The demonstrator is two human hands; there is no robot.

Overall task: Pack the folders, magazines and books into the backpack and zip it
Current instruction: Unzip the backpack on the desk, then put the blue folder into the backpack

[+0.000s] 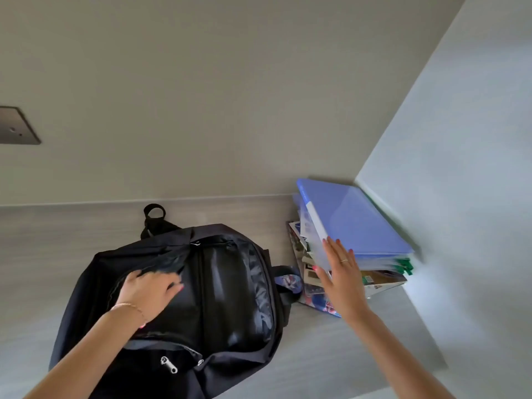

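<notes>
With the left hand [149,292] clamped on the flap of the open backpack [178,306] lying on the tabletop [43,254], the right hand [339,272], fingers apart, should grip the blue folder [357,220] topping the right-hand stack squarely.

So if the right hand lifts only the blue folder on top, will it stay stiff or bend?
The blue folder looks like thin, smooth plastic, so it probably flexes and may slip. It sits tilted on an uneven stack, so whatever lies beneath might shift. The right hand rests flat at its edge.
</notes>
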